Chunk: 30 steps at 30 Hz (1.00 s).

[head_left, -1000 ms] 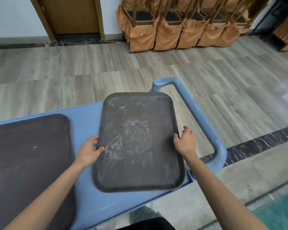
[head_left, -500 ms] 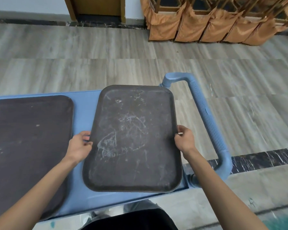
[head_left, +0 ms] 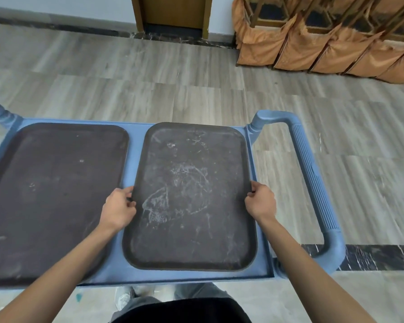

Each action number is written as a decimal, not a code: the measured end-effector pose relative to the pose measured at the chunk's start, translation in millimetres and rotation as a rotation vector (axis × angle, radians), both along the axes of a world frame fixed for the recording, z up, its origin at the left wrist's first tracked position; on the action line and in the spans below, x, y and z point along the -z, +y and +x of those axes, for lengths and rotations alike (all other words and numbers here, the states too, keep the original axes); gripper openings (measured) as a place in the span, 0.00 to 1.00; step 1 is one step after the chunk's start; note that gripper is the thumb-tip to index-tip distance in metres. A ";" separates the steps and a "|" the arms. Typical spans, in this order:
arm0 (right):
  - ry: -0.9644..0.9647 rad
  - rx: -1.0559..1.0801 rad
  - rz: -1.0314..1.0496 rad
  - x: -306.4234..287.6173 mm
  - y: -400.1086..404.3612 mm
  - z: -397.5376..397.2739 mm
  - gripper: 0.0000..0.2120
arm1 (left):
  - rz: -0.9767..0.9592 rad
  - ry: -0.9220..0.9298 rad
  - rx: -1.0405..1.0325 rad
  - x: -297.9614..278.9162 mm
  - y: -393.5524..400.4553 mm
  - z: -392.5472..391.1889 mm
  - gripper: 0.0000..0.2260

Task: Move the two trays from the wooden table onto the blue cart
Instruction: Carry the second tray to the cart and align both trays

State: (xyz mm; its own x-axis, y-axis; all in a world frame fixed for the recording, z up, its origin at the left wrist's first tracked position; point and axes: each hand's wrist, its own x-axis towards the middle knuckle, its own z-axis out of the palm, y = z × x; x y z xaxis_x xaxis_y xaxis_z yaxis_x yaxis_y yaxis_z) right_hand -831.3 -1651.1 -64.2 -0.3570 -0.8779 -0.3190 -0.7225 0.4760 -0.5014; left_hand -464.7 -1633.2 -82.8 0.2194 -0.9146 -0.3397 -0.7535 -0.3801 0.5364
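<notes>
the scratched dark tray (head_left: 191, 197) sits on the right half of the blue cart (head_left: 131, 157), with its right rim close to the cart's right edge. both hands are clamped on it: left hand (head_left: 118, 209) pinching the left rim, right hand (head_left: 261, 201) pinching the right rim, about midway along each side. a 2nd dark tray (head_left: 49, 194) lies flat on the left half, just beside the 1st with a strip of blue between them. the ribbed cart handle (head_left: 313, 183) sticks out on the right. there's grey wood-look floor (head_left: 149, 85) beyond, and orange-covered chairs (head_left: 313, 43) stacked at the far right.
</notes>
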 end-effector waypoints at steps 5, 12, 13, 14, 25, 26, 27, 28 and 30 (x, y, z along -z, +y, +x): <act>0.144 -0.143 -0.051 -3.5 -4.8 10.0 0.21 | -0.023 -0.124 0.160 -3.2 14.5 -1.2 0.26; 0.173 -0.432 -0.375 4.2 57.1 32.4 0.25 | -0.282 -0.134 0.634 -14.4 65.4 -47.4 0.24; 0.180 -0.487 -0.383 8.8 72.1 37.0 0.26 | -0.270 -0.119 0.674 -11.4 76.3 -51.9 0.25; 0.183 -0.542 -0.390 13.8 87.1 41.3 0.27 | -0.255 -0.102 0.701 -7.7 88.0 -56.4 0.25; 0.073 -0.804 -0.427 67.7 185.0 75.0 0.18 | -0.285 -0.076 0.610 35.4 172.6 -59.8 0.20; 0.082 -0.785 -0.446 68.6 185.5 72.7 0.17 | -0.303 -0.077 0.606 36.3 171.5 -63.2 0.19; 0.089 -0.768 -0.462 69.2 184.7 69.9 0.15 | -0.325 -0.068 0.598 37.7 169.6 -66.9 0.18; 0.099 -0.759 -0.478 68.6 183.1 68.0 0.14 | -0.344 -0.059 0.590 38.1 167.7 -70.2 0.17; 0.119 -0.751 -0.512 67.1 181.2 67.8 0.11 | -0.389 -0.055 0.578 39.6 165.7 -73.3 0.14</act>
